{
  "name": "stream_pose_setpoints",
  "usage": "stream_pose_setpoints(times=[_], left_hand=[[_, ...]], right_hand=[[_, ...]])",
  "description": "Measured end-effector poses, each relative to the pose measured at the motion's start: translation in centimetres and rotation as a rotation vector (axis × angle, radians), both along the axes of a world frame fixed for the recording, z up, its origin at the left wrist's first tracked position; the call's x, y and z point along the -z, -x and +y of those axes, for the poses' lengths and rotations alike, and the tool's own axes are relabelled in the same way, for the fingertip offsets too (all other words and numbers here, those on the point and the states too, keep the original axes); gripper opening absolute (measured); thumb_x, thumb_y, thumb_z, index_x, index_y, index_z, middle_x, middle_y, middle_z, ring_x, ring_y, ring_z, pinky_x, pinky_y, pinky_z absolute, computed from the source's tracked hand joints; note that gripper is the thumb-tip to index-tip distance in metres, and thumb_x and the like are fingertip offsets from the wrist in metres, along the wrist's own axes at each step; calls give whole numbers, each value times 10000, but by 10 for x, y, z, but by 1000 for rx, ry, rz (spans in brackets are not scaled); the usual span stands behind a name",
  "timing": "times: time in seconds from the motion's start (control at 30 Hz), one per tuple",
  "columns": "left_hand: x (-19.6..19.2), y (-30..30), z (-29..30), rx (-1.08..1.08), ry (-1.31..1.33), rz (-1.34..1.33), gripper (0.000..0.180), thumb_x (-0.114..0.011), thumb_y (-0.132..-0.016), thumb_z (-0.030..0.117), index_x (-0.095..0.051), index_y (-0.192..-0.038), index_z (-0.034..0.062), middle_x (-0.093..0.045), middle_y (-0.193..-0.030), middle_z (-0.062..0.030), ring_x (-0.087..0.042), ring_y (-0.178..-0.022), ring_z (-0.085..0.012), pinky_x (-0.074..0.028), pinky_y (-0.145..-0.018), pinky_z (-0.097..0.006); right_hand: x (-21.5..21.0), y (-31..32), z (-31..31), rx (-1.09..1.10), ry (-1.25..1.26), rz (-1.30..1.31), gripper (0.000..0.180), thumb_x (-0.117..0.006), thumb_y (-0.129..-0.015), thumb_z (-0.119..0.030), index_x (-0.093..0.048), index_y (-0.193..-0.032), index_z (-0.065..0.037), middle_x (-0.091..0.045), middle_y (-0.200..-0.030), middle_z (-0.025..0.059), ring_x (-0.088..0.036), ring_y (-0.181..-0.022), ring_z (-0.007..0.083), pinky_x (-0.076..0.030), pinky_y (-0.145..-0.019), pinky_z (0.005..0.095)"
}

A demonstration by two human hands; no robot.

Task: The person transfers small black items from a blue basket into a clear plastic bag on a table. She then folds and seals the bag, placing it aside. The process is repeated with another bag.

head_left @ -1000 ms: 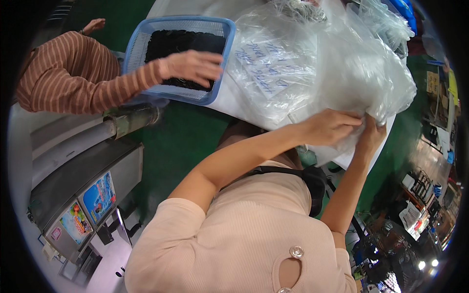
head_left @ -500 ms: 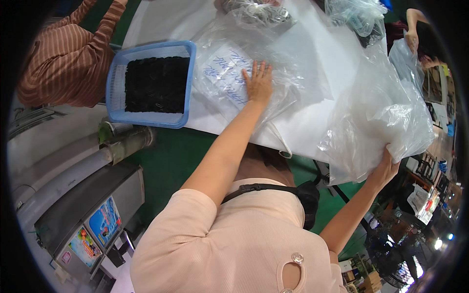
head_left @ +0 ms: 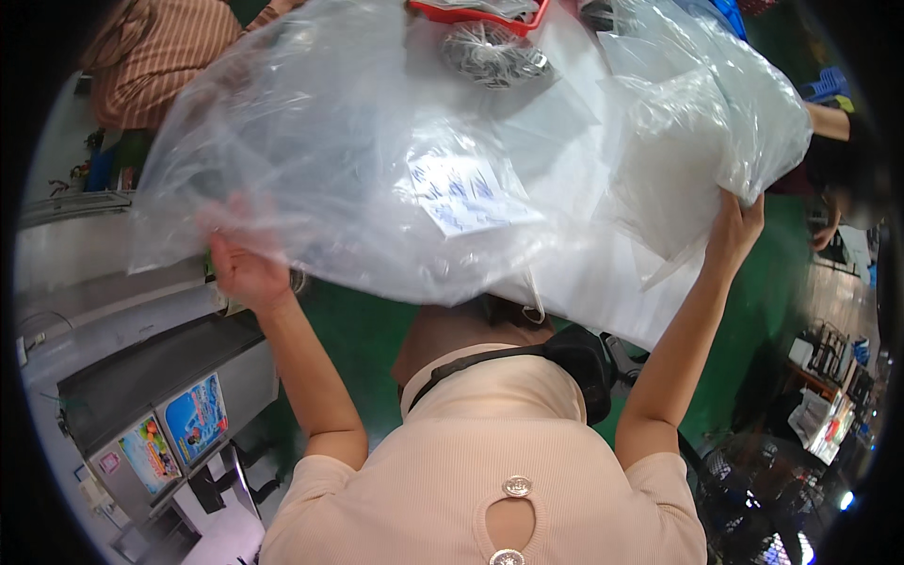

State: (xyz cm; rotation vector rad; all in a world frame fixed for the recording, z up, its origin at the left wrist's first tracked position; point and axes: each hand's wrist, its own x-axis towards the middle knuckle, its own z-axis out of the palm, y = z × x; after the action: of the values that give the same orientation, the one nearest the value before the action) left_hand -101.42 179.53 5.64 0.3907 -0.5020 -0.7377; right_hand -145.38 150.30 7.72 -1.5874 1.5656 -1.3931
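My left hand [head_left: 247, 268] grips the edge of a large clear plastic bag [head_left: 301, 151], spread wide over the left part of the white table. Its fingertips are partly blurred behind the film. My right hand [head_left: 736, 231] is closed on the lower edge of clear plastic [head_left: 678, 141] at the right. Whether both hands hold the same bag I cannot tell. Between them, a white paper sheet [head_left: 460, 195] with blue handwriting lies against the plastic, which wrinkles around it.
A tied clear bag of greyish items [head_left: 492, 54] sits at the far middle, in front of a red tray [head_left: 485, 11]. The white table's [head_left: 603, 282] front edge is close to my waist. People stand at the far left and right. A grey cabinet [head_left: 179, 377] is at the left.
My left hand has left the paper and moved left, raising plastic outward. My right hand has moved up with its plastic. The blue basket is now out of sight; the red tray shows.
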Motion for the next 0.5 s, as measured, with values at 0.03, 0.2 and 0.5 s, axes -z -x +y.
stream_pose_setpoints(times=[0.03,0.2,0.5], left_hand=[[-7,1,10,-108,-88,-53,371,-393,-931,224,-467,-1236,26,-436,-1309,-160,-428,-1188,-317,-271,-1059,-434],[21,-2,8,381,642,638,227,-448,-925,238,-583,-1074,133,-605,-962,-14,-554,-873,-128,-408,-854,-326],[33,18,-45,92,141,381,241,-449,-916,237,-585,-1077,121,-587,-1007,-35,-530,-926,-154,-390,-880,-347]], right_hand=[[-2,-3,-9,-13,7,27,365,-606,-793,-90,-558,-1128,45,-618,-1024,64,-547,-904,126,-415,-812,237],[-16,-25,-19,-1,99,42,351,-600,-802,-93,-567,-1128,34,-632,-1005,69,-556,-907,118,-425,-805,238],[-86,39,-48,164,428,281,334,-589,-763,-115,-579,-1070,18,-670,-910,107,-621,-796,154,-466,-726,279]])
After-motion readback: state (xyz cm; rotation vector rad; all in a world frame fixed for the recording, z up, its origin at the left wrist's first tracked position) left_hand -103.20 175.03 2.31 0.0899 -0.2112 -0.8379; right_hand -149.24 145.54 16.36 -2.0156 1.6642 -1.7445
